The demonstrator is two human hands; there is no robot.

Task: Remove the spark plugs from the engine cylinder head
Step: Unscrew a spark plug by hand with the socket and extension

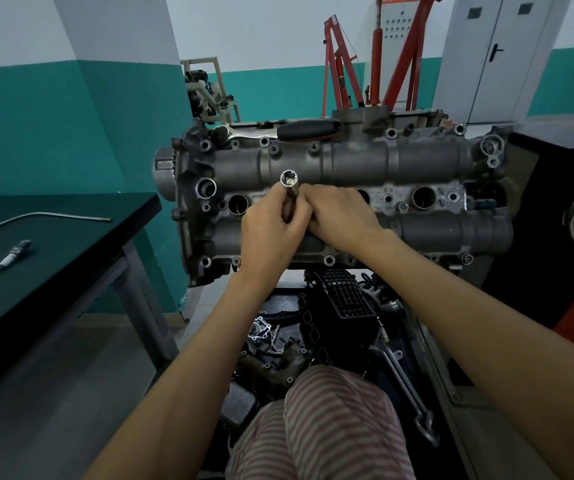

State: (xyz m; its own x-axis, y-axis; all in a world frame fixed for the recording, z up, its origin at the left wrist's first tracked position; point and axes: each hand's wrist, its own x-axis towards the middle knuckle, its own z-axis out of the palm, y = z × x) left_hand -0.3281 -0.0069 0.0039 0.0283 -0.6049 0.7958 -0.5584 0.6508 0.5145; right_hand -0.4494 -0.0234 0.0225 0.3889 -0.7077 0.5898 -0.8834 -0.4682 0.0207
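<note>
While your left hand (271, 233) grips the socket (289, 188), fingers curled round its shaft, the open end faces the camera with something pale seated inside; can't tell if it's a plug. Socket sits over the middle of the head (347, 164), just right of the leftmost well (238, 204). Your right hand (342, 216) is touching the left, fingers curled in toward the socket shaft; whether they pinch it or only rest against it, can't tell. That hand covers part of the well row; one open well (424, 197) shows to its right.

Ratchet (289, 130) lies flat along the far edge of the head, black handle to the right, nobody holding it.

One spark plug (13, 255) is out, lying on the dark surface (71, 258) at left, well apart from the engine. Thin bent tube (36, 216) lies on the same surface, just beyond the plug.

Red hoist (375, 53) stands against the back wall. Loose parts and a wrench (406, 393) sit on the floor below the head, near your striped trouser leg (320, 427).
</note>
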